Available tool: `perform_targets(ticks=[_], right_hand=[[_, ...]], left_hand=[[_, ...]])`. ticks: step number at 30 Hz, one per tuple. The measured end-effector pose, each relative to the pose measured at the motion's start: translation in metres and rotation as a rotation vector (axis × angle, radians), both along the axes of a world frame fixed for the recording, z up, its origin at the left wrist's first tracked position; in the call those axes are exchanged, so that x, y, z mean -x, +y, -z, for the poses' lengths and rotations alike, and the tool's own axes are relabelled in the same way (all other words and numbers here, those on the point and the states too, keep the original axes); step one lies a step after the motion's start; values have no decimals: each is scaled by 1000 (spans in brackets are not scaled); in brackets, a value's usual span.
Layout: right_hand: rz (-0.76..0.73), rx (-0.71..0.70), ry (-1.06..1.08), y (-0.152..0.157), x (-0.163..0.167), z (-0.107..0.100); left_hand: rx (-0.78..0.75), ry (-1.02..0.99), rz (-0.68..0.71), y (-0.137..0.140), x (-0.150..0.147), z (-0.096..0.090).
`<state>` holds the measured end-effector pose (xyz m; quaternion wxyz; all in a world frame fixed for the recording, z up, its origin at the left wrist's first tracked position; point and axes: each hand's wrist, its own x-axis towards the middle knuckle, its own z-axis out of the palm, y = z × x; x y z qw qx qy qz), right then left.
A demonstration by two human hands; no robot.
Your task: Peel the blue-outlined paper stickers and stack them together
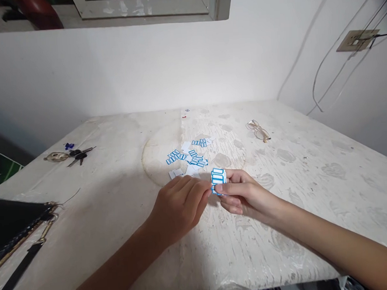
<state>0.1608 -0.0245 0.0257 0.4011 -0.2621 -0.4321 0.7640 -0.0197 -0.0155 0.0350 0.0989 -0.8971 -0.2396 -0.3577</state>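
My right hand [245, 190] grips a small stack of white paper cards [218, 176] printed with blue-outlined boxes, the thumb pressed across its front. Right against the left edge of that stack, my left hand [182, 202] is closed, thumb and forefinger together; whatever its fingertips pinch is hidden. Just beyond my hands lies a loose pile of similar cards [197, 161], some with the blue boxes facing up and others showing plain white. A few of these overlap, and my left hand hides the near part of the pile.
Keys [79, 155] lie on the left of the covered table [119, 219], near a small blue object [69, 146]. Eyeglasses [258, 130] rest at the back right. A black bag [15, 226] with a strap takes up the left edge. A white wall [162, 68] stands behind.
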Motion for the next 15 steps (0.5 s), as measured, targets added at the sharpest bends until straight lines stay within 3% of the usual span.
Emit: perform_targets(ticks=[15], right_hand=[[107, -199, -66, -3, 3, 1]], left_hand=[[-131, 37, -40, -2, 1, -5]])
